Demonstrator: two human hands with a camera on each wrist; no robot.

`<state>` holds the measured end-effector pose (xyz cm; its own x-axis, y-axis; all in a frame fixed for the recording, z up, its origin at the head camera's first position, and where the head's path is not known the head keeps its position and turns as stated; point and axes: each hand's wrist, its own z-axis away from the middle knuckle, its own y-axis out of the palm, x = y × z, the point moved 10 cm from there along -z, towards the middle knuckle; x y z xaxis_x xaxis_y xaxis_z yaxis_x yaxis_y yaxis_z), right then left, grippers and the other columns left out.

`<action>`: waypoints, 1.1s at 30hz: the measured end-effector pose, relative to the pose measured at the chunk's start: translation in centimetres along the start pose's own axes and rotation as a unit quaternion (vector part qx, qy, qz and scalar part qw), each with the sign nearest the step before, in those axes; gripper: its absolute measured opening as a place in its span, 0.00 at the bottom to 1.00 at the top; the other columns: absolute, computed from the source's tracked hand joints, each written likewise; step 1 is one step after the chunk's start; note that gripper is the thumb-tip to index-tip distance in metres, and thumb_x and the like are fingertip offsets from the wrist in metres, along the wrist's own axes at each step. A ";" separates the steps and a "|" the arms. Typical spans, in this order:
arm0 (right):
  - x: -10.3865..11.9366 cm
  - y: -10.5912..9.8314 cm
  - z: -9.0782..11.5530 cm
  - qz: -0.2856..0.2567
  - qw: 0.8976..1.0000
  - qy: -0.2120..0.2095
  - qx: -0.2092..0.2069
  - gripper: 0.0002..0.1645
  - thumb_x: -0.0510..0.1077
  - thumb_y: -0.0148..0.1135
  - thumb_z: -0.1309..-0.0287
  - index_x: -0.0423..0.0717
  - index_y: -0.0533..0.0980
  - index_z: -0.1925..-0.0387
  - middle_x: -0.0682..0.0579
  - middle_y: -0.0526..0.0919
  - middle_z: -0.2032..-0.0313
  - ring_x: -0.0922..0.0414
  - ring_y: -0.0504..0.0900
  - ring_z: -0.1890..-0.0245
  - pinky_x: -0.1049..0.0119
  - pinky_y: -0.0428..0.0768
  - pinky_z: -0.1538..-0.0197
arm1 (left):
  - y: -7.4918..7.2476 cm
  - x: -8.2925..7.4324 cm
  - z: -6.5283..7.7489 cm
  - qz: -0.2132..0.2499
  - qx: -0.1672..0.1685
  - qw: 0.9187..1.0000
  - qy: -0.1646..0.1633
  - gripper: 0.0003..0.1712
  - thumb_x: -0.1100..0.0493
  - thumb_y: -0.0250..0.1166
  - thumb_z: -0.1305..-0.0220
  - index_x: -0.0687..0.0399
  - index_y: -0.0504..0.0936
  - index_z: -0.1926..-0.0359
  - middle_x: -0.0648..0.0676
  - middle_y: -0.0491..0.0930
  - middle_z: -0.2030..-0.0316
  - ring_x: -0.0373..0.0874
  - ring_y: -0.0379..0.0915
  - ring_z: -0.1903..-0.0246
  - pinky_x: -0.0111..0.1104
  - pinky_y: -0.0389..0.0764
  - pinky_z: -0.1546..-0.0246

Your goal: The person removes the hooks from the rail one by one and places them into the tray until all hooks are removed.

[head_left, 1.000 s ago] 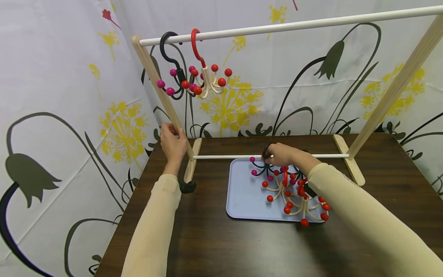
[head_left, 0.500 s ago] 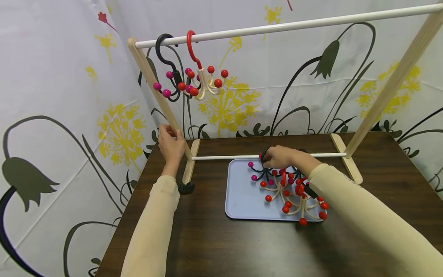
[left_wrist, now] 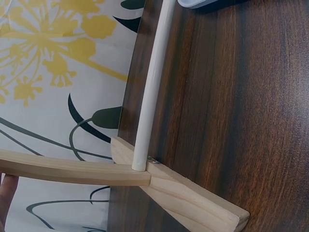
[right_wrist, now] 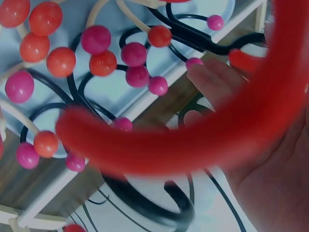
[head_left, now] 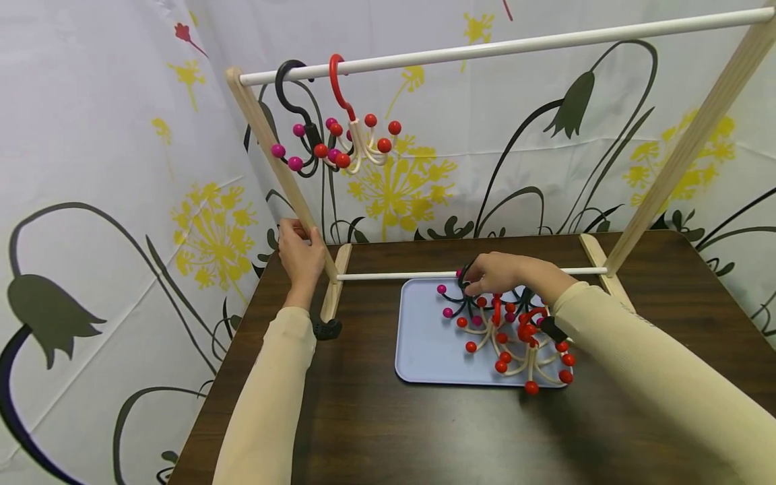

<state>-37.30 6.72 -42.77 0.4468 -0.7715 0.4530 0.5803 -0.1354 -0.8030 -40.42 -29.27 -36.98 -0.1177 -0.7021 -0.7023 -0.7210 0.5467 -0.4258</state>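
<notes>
Black, stiff-looking and likely light, the magenta-tipped hanger is at the back of the tray, right hand pinching its hook, the best handhold, while left of the tray the left hand grips the wooden post.

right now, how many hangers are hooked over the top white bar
2: the black hanger, nearest the left end of the top bar, and the red-hooked hanger just right of it. None seem hidden.
</notes>
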 end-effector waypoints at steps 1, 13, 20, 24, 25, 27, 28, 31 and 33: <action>0.1 -0.2 0.2 -0.002 1.000 -0.003 0.001 0.26 0.50 0.59 0.33 0.37 0.76 0.42 0.42 0.81 0.47 0.49 0.82 0.51 0.51 0.78 0.48 | 0.0 0.0 0.0 0.000 0.000 1.000 0.000 0.14 0.60 0.63 0.37 0.61 0.71 0.54 0.59 0.76 0.62 0.54 0.76 0.63 0.50 0.72 0.60; 2.7 -7.7 3.7 0.031 0.992 -0.026 -0.120 0.14 0.46 0.61 0.35 0.41 0.84 0.57 0.50 0.86 0.62 0.54 0.82 0.62 0.53 0.79 0.55 | 0.1 -0.1 -0.2 0.001 0.000 1.000 0.002 0.15 0.61 0.63 0.37 0.62 0.70 0.54 0.60 0.75 0.62 0.55 0.75 0.62 0.51 0.72 0.59; 8.5 -15.9 5.7 0.014 0.927 -0.080 -0.365 0.16 0.45 0.59 0.35 0.42 0.82 0.50 0.48 0.86 0.57 0.53 0.83 0.60 0.57 0.78 0.57 | 0.0 0.3 -0.1 -0.002 -0.001 1.000 -0.003 0.15 0.60 0.64 0.38 0.61 0.71 0.54 0.59 0.75 0.63 0.55 0.75 0.63 0.51 0.72 0.59; 12.1 -18.9 6.5 -0.029 0.876 -0.135 -0.463 0.19 0.43 0.58 0.33 0.41 0.78 0.44 0.48 0.84 0.50 0.55 0.82 0.52 0.58 0.76 0.49 | -0.1 0.4 0.0 -0.005 -0.001 1.000 -0.004 0.15 0.61 0.64 0.38 0.62 0.71 0.54 0.60 0.75 0.63 0.56 0.75 0.62 0.51 0.72 0.58; 13.0 -19.5 6.5 -0.038 0.864 -0.148 -0.479 0.19 0.42 0.58 0.33 0.41 0.78 0.43 0.49 0.83 0.49 0.55 0.81 0.51 0.59 0.75 0.47 | -0.1 0.4 0.0 -0.004 -0.001 1.000 -0.003 0.15 0.60 0.64 0.38 0.62 0.71 0.54 0.60 0.75 0.63 0.56 0.75 0.62 0.51 0.72 0.58; 14.6 -20.3 6.3 -0.055 0.848 -0.167 -0.499 0.20 0.41 0.57 0.33 0.41 0.77 0.42 0.49 0.83 0.47 0.57 0.80 0.49 0.61 0.74 0.45 | -0.1 0.3 0.1 -0.004 -0.001 1.000 -0.002 0.15 0.60 0.64 0.38 0.62 0.71 0.54 0.60 0.75 0.62 0.56 0.75 0.62 0.51 0.72 0.58; 15.3 -20.7 6.1 -0.062 0.844 -0.174 -0.504 0.20 0.40 0.56 0.32 0.41 0.76 0.41 0.49 0.82 0.47 0.57 0.80 0.48 0.63 0.74 0.44 | -0.1 0.3 0.0 -0.003 -0.002 1.000 0.000 0.15 0.60 0.64 0.38 0.62 0.71 0.54 0.60 0.75 0.62 0.56 0.75 0.62 0.52 0.72 0.58; 17.3 -21.2 4.8 -0.070 0.848 -0.177 -0.494 0.22 0.40 0.55 0.31 0.41 0.73 0.37 0.48 0.81 0.44 0.58 0.79 0.46 0.67 0.72 0.43 | 0.0 0.2 0.0 -0.001 -0.001 1.000 0.000 0.15 0.61 0.63 0.38 0.62 0.70 0.54 0.60 0.75 0.62 0.56 0.75 0.62 0.52 0.72 0.58; 18.4 -21.4 3.8 -0.067 0.861 -0.171 -0.474 0.25 0.40 0.54 0.31 0.40 0.70 0.34 0.47 0.79 0.41 0.57 0.78 0.44 0.68 0.71 0.41 | -0.1 0.2 0.0 -0.001 -0.002 1.000 -0.001 0.15 0.61 0.64 0.38 0.62 0.70 0.54 0.60 0.75 0.62 0.56 0.75 0.61 0.51 0.72 0.57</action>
<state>-38.91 -2.22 -15.81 0.6881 -0.5033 0.5227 -0.1024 -0.7805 -0.6167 -40.38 -29.44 -37.09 -0.1154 -0.7019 -0.7028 -0.7232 0.5444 -0.4250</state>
